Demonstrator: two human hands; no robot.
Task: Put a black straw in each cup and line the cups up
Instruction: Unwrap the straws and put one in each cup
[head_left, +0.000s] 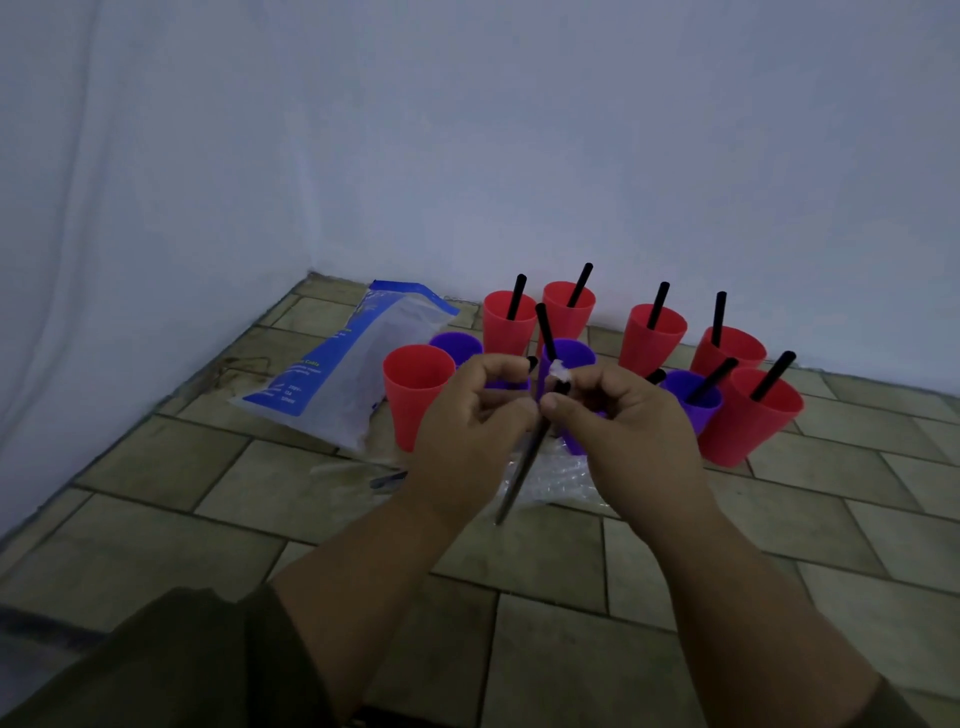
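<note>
- A wrapped straw (522, 457) is held upright-tilted between both hands, just in front of the cluster of cups, so that its clear wrapper can be peeled at the top end — that is judged to be the step in hand.
- The left hand (470, 415) is closed on the straw's upper part, steadying it; the right hand (621, 415) is pinched on a scrap of clear wrapper (558, 370) at the tip, thumb against forefinger.
- The straw's lower end hangs free above the tiled floor (208, 519), over a crumple of clear plastic (563, 480) that is taken to be discarded wrapping.
- Four red cups in the far row (652, 332) each carry a black straw, as does the near-right red cup (748, 415) and the purple cup beside it (693, 397); a straw also stands in the middle purple cup (571, 356).
- The near-left red cup (415, 389) is seen to be empty, and the purple cup behind it (454, 345) shows no straw — these are judged to be the ones left to fill. Another purple cup is mostly hidden behind the left hand, so its state cannot be told.
- A blue-and-white bag (343, 374) lies on the floor at the left, touching or just beside the empty red cup.
- The cups stand in a loose bunch, so the lining-up is judged not yet done.
</note>
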